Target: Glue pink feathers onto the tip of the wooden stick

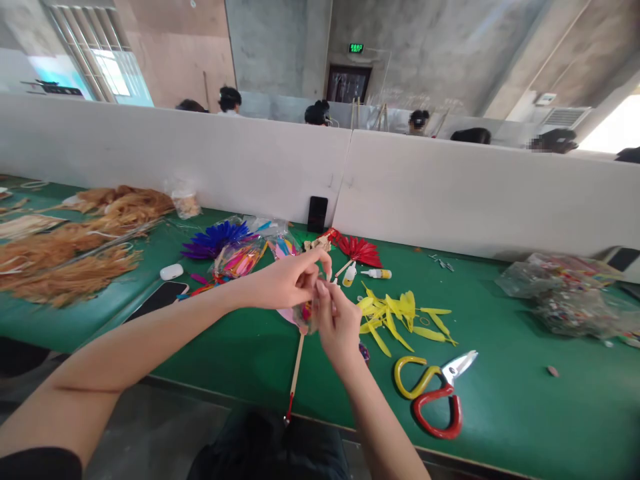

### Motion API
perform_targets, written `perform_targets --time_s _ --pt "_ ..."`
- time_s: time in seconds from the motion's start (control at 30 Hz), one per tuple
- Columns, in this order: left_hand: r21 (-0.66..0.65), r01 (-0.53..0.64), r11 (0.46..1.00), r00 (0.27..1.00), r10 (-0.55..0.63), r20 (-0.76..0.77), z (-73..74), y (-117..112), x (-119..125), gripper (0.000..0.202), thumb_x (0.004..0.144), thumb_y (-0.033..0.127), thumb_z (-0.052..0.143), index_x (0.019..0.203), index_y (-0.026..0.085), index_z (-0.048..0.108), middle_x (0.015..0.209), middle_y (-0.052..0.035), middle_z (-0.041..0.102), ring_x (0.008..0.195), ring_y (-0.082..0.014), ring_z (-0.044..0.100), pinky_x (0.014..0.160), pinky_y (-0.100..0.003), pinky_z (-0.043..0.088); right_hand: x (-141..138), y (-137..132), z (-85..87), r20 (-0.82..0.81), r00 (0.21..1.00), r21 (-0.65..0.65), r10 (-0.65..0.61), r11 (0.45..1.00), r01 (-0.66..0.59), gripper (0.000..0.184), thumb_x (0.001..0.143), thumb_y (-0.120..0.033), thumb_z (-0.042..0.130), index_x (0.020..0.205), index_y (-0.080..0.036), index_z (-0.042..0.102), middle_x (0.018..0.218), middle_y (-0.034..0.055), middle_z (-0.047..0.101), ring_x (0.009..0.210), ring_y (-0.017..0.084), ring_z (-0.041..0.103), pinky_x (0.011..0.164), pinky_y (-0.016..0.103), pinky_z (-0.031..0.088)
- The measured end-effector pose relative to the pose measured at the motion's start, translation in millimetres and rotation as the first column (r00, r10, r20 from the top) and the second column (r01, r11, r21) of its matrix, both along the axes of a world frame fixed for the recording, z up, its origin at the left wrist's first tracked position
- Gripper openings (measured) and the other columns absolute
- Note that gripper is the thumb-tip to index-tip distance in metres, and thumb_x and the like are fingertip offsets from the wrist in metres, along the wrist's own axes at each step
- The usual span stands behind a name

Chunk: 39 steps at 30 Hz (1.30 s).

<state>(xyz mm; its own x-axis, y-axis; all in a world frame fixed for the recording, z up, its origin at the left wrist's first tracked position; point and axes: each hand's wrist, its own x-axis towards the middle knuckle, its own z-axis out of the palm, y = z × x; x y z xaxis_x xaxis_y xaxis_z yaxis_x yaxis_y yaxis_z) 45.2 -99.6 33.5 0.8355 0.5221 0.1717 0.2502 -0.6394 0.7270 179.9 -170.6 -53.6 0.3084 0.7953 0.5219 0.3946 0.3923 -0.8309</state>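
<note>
Two-handedly pinching something hidden, left hand (pixel 293 281) to right hand (pixel 341 319), above red-corded wooden stick (pixel 298 363) near green desk's (pixel 240 353) front edge; leaving slim yellow feathers (pixel 408 305) unattached.

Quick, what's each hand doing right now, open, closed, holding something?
Left hand: fingers curled in by the right's fingertips; whether its grip holds anything can't be told.
Right hand: fingers bent; grip and contents can't be told.

A black smartphone (pixel 317 214) stands against the white partition (pixel 425 190); a white earbud case (pixel 171 272) lies beside another phone (pixel 159 297) on the green counter (pixel 510 413). An exit sign (pixel 355 48) glows above a doorway (pixel 349 84).
</note>
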Motion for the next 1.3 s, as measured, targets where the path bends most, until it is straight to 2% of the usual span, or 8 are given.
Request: perform_targets --time_s 0.43,0.6,0.8,0.87,0.97,1.07,1.2,1.3 --pt "0.036 -0.139 0.990 0.963 0.127 0.238 -20.9 14 -2 0.016 0.088 0.024 0.047 0.104 0.020 0.047 0.065 0.0047 0.044 0.056 -0.0082 0.047 0.053 -0.021 0.040 -1 18 7.7 -0.049 0.974 0.021 -0.219 0.975 0.220 0.045 0.091 -0.043 0.037 0.078 -0.013 0.068 0.051 -0.0019 0.056 0.041 0.008 0.041 0.043 0.019 0.030" --pt "0.058 -0.132 0.990 0.961 0.113 0.254 -19.6 14 -5 0.016 0.088 0.024 0.047 0.104 0.020 0.047 0.069 0.0033 0.048 0.060 -0.0091 0.051 0.056 -0.022 0.043 -3 15 8.0 -0.061 0.975 0.107 -0.215 0.970 0.220 0.030 0.087 -0.036 0.048 0.076 -0.015 0.066 0.064 0.0012 0.066 0.055 0.011 0.056 0.054 0.021 0.042" --pt "-0.015 -0.090 0.996 0.946 0.090 0.311 -23.8 13 -9 0.013 0.090 0.025 0.047 0.102 0.021 0.045 0.067 0.0045 0.047 0.059 -0.0080 0.049 0.056 -0.021 0.042 5 11 -5.9 -0.435 0.898 0.113 -0.069 0.985 0.130 0.028 0.081 -0.042 0.057 0.093 -0.018 0.063 0.099 0.0073 0.068 0.095 0.019 0.062 0.085 0.034 0.045" --pt "-0.047 -0.045 0.998 0.934 0.058 0.351 -26.4 13 -10 0.016 0.090 0.025 0.046 0.106 0.022 0.045 0.068 0.0042 0.049 0.059 -0.0080 0.050 0.056 -0.020 0.042 7 10 -23.9 -0.632 0.773 0.047 -0.063 0.992 0.119 0.041 0.081 -0.054 0.051 0.105 -0.022 0.060 0.115 0.0066 0.062 0.110 0.020 0.054 0.094 0.037 0.040" --pt "-0.073 -0.034 0.997 0.902 0.062 0.428 -28.4 15 -14 0.016 0.090 0.024 0.047 0.106 0.024 0.047 0.069 0.0042 0.050 0.059 -0.0076 0.051 0.055 -0.019 0.043 6 4 -52.3 -0.945 0.323 -0.134 -0.057 0.966 -0.220 0.055 0.070 -0.072 0.047 0.102 -0.029 0.058 0.105 0.0014 0.065 0.105 0.019 0.058 0.089 0.037 0.043" --pt "-0.056 -0.008 0.998 0.897 0.032 0.441 -27.6 16 -19 0.016 0.091 0.021 0.046 0.106 0.026 0.050 0.073 0.0034 0.053 0.063 -0.0075 0.053 0.056 -0.019 0.044 -1 -7 -57.5 -0.973 0.230 -0.108 -0.014 0.909 -0.403 0.062 0.068 -0.074 0.050 0.104 -0.024 0.058 0.099 0.0074 0.068 0.095 0.024 0.064 0.084 0.045 0.046" --pt "0.102 0.009 0.995 0.930 -0.046 0.365 -24.7 10 -23 0.018 0.091 0.017 0.043 0.103 0.024 0.054 0.088 -0.0008 0.058 0.076 -0.0098 0.056 0.066 -0.021 0.047 -11 -17 -32.4 -0.974 -0.073 0.203 0.213 0.692 -0.693 0.076 0.069 -0.078 0.042 0.115 -0.018 0.056 0.117 0.0138 0.062 0.102 0.028 0.061 0.085 0.045 0.047" --pt "0.278 0.030 0.960 0.952 -0.112 0.285 -22.3 4 -27 0.021 0.090 0.012 0.042 0.105 0.022 0.052 0.093 -0.0037 0.059 0.086 -0.0128 0.056 0.074 -0.025 0.048 -9 -11 -26.3 -0.974 -0.089 0.214 0.207 0.726 -0.653 0.056 0.077 -0.062 0.052 0.111 -0.019 0.060 0.109 0.0086 0.067 0.099 0.022 0.063 0.086 0.039 0.049"
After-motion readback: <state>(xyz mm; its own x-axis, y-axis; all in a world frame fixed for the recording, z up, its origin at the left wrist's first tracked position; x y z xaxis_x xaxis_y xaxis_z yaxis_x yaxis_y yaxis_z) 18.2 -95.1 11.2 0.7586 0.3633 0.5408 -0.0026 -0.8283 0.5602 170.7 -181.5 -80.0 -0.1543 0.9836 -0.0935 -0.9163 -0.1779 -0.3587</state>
